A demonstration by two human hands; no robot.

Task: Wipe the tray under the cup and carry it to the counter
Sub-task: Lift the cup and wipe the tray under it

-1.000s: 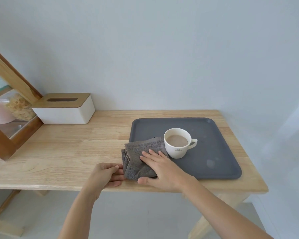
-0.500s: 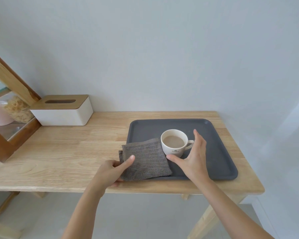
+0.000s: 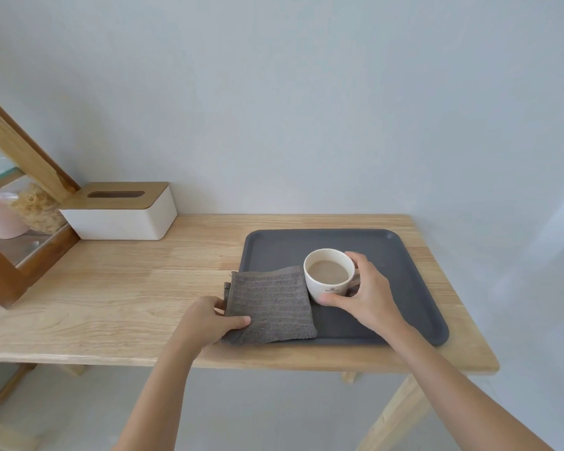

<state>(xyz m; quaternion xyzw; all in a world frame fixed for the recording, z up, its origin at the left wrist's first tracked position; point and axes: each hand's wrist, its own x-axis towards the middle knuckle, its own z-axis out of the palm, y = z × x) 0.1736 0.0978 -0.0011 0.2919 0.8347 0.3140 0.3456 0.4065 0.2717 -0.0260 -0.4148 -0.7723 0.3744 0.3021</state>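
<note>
A dark grey square tray [image 3: 404, 275] lies on the right half of the wooden table [image 3: 127, 288]. On it stands a white cup [image 3: 328, 275] filled with a milky brown drink. My right hand [image 3: 367, 294] wraps around the cup from its right side, thumb at the front, fingers behind, hiding the handle. A folded grey cloth [image 3: 271, 307] lies over the tray's front left corner, partly on the table. My left hand [image 3: 209, 320] pinches the cloth's left edge, thumb on top.
A white tissue box [image 3: 121, 213] with a wooden lid stands at the back left by the wall. A wooden-framed glass cabinet [image 3: 17, 242] holding containers is at the far left. The table's right edge is near the tray.
My right hand left the cloth, moved right and closed around the cup. My left hand moved onto the cloth's left edge and took hold of it.
</note>
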